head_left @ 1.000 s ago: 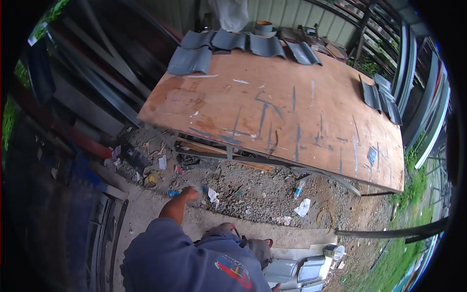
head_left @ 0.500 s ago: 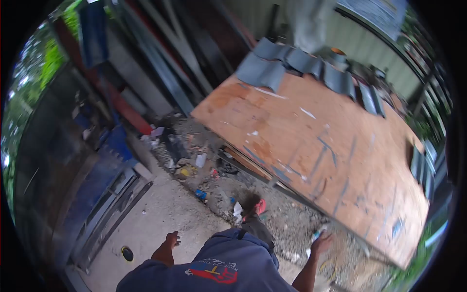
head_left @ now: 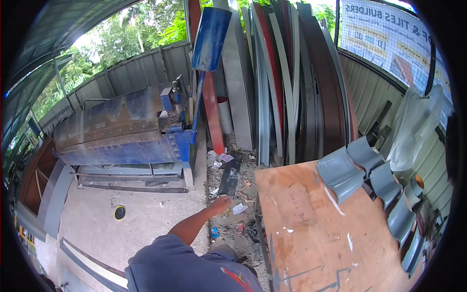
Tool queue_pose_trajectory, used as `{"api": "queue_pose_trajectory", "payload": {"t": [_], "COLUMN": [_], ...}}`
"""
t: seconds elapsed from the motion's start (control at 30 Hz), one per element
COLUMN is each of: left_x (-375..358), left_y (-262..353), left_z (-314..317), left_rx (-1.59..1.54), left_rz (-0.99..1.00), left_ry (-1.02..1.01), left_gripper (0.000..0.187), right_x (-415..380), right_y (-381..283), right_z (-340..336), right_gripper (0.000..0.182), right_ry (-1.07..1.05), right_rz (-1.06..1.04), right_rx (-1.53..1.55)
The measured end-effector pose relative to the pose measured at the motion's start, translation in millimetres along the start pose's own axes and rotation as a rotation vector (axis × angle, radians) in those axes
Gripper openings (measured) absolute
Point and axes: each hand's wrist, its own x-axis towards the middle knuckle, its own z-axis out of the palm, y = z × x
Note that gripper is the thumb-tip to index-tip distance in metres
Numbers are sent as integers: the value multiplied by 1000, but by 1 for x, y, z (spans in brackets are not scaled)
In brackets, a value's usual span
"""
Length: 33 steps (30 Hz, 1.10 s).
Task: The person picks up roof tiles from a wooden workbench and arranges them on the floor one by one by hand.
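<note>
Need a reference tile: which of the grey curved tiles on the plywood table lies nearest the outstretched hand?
The big grey tile at the table's far left end, closest to the left hand. The others trail off right along the wall.

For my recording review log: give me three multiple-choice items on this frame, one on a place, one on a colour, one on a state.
1. Where do the grey ridge tiles lie?
A. on the plywood table's far edge
B. on the concrete floor
C. on the blue machine

2. What colour is the sheet-metal bending machine?
A. yellow
B. blue
C. white

3. The left hand is:
A. gripping a tile
B. flat on the table
C. outstretched, holding nothing visible

Answers: 1 A, they line the plywood table; 2 B, blue painted body; 3 C, it hangs over the littered gravel.
</note>
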Motion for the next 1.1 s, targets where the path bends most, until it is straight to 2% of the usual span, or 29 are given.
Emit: {"api": "queue_pose_trajectory", "payload": {"t": [0.07, 0.1, 0.17, 0.23, 0.3, 0.37, 0.4, 0.47, 0.5, 0.53, 0.57, 0.6, 0.63, 0.67, 0.7, 0.73, 0.77, 0.83, 0.9, 0.97, 1.0, 1.03, 1.1], "left_x": [33, 49, 84, 138, 164, 221, 258, 333, 368, 401, 432, 460, 487, 512, 537, 560, 579, 607, 623, 644, 656, 662, 682], "left_y": [24, 34, 56, 56, 121, 157, 174, 210, 233, 259, 284, 310, 335, 358, 379, 399, 415, 450, 475, 498, 506, 516, 526], "left_z": [8, 8, 18, 33, 28, 40, 50, 72, 88, 103, 118, 135, 153, 173, 193, 215, 235, 268, 294, 316, 325, 333, 351], "left_rx": [-108, -105, -557, -746, -786, -837, -816, -772, -757, -766, -777, -740, -706, -694, -682, -668, -650, -651, -660, -726, -751, -732, -721], "left_rz": [268, 271, 129, 4, -63, -12, -3, 45, 46, 82, 110, 138, 164, 155, 148, 157, 167, 162, 165, 126, 156, 131, 135], "left_ry": [182, 164, 26, 5, 10, -13, -80, -50, -104, -208, -308, -403, -491, -560, -628, -673, -725, -810, -884, -951, -1092, -1117, -1255], "left_gripper": [47, 47, 39, 36, 35, 34, 34, 35, 35, 37, 39, 44, 50, 52, 55, 54, 53, 57, 62, 73, 80, 84, 83], "right_x": [14, 18, 18, 9, -11, -40, -58, -90, -102, -87, -86, -72, -71, -64, -51, -43, -39, -25, -14, -12, -11, -9, -4], "right_y": [-21, -24, 0, 51, 86, 105, 107, 87, 65, -5, -87, -171, -211, -269, -317, -355, -387, -444, -479, -508, -520, -532, -548], "right_z": [19, 25, 20, -6, -18, -35, -43, -43, -32, -35, -44, -57, -21, -9, 5, 28, 52, 87, 122, 146, 154, 160, 170], "right_gripper": [69, 69, 69, 69, 70, 70, 71, 72, 72, 55, 44, 42, 47, 58, 62, 66, 71, 79, 87, 90, 93, 93, 96], "right_ry": [14, 24, 62, 131, 222, 312, 349, 330, 226, 0, -17, -125, -252, -371, -527, -614, -694, -813, -854, -790, -757, -714, -707], "right_rz": [5, 22, 91, 194, 316, 448, 513, 639, 652, 392, 620, 684, 688, 758, 943, 1009, 1079, 1088, 1188, 1175, 1160, 1149, 1099], "right_rx": [82, 110, 113, 61, 160, 337, 462, 878, 1067, 614, 1163, 1514, 1478, 1575, 1807, 1856, 1906, 1998, 2098, 2114, 2123, 2132, 2164]}}
